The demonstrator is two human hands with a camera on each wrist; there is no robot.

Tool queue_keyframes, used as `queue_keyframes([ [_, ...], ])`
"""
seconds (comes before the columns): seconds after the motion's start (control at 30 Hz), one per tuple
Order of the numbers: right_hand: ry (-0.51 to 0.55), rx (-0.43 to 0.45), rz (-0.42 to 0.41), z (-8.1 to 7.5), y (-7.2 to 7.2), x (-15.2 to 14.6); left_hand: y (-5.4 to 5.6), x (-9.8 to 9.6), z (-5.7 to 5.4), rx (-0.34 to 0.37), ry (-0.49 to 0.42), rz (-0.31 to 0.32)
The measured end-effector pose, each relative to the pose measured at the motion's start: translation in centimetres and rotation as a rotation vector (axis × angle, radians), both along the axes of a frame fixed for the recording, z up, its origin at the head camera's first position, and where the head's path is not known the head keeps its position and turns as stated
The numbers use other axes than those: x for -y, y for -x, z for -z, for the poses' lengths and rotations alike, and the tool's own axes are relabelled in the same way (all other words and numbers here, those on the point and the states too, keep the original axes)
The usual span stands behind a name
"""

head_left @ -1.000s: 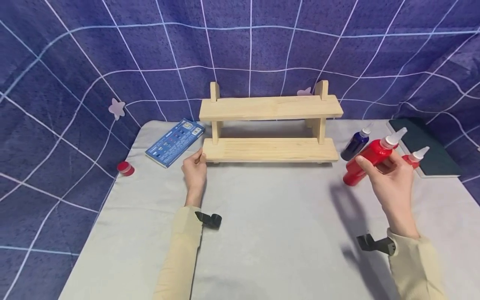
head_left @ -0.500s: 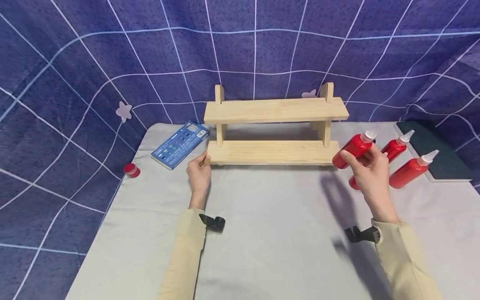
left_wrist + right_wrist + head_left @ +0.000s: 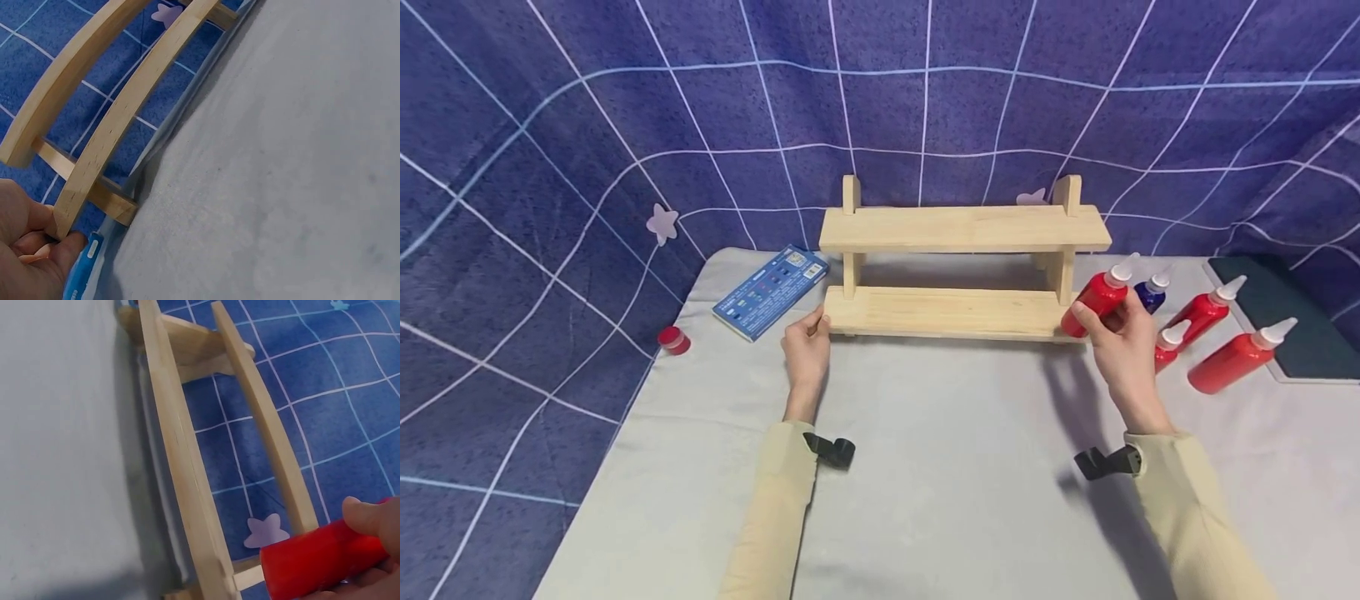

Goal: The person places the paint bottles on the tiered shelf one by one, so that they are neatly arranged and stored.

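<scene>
A two-tier wooden shelf (image 3: 947, 310) stands at the back of the table. My left hand (image 3: 807, 354) pinches the left end of its lower board, between thumb and fingers in the left wrist view. At the other end, my right hand (image 3: 1126, 354) grips a red squeeze bottle (image 3: 1097, 302) with a white nozzle cap. In the head view that bottle overlaps the right end of the lower board; in the right wrist view its base (image 3: 294, 569) appears just over the shelf's end. Whether it touches the wood I cannot tell.
Right of my right hand stand more red bottles (image 3: 1231, 364) and a dark blue bottle (image 3: 1152, 292). Behind them lies a dark green book (image 3: 1292, 317). A blue box (image 3: 771, 292) lies left of the shelf, and a small red-lidded jar (image 3: 673, 340) sits near the left edge.
My right hand has carried the red bottle leftward from the group of bottles to the shelf's right end. My left hand keeps its hold on the shelf. The head view has shifted slightly.
</scene>
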State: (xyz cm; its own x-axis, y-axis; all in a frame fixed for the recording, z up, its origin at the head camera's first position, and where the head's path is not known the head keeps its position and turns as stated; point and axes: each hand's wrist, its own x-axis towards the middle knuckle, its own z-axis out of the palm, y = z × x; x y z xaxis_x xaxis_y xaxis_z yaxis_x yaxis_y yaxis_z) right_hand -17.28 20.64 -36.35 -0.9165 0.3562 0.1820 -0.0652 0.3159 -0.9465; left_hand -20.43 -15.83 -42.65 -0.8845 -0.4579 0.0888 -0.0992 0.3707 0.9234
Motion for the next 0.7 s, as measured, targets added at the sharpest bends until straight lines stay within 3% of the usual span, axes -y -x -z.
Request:
queue_keyframes([
  [0.4,-0.008,0.024,-0.015,1.1,1.8,0.4,-0.2,0.0,0.0,0.001,0.0,0.025],
  [0.7,-0.006,0.026,-0.016,1.4,2.5,0.8,-0.1,0.1,0.1,0.0,0.022,0.006],
])
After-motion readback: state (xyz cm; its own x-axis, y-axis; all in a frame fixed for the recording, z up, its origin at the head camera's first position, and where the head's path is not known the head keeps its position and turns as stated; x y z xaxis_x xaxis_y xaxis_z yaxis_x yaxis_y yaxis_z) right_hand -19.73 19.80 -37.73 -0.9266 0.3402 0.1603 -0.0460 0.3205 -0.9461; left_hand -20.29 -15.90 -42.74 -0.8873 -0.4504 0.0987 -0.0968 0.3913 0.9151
